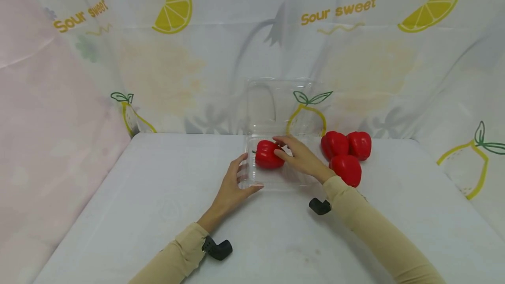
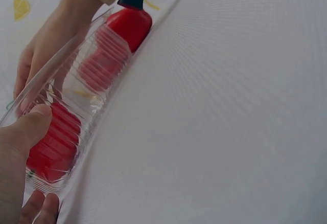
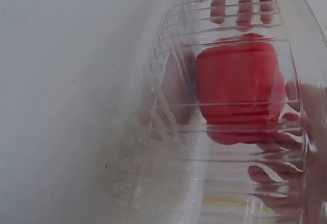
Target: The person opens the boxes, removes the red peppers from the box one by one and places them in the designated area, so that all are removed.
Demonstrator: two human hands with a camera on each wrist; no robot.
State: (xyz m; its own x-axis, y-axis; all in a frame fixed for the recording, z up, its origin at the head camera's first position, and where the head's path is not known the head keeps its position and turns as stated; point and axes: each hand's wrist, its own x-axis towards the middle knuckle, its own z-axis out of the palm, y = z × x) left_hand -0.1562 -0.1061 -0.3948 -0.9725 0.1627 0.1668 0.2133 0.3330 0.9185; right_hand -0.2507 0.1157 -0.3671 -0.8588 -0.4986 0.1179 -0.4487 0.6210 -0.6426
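Observation:
A clear plastic clamshell box [image 1: 289,180] sits on the table with its lid [image 1: 262,106] raised at the back. My left hand [image 1: 229,189] holds the box's front left corner, thumb along the front and fingers against the left side. Inside the box's left part lies a red bell pepper [image 1: 265,156], its green stem pointing left. My right hand [image 1: 301,157] reaches into the box and grips this pepper's right end between thumb and fingers. Through the ribbed plastic, the pepper [image 3: 237,91] also shows in the right wrist view, partly blurred.
Three more red bell peppers cluster just right of the box: one at the left [image 1: 334,144], one behind right [image 1: 359,145] and one in front [image 1: 345,169], partly behind the right forearm. A printed cloth backdrop [image 1: 221,56] stands at the white table's [image 1: 173,174] back edge.

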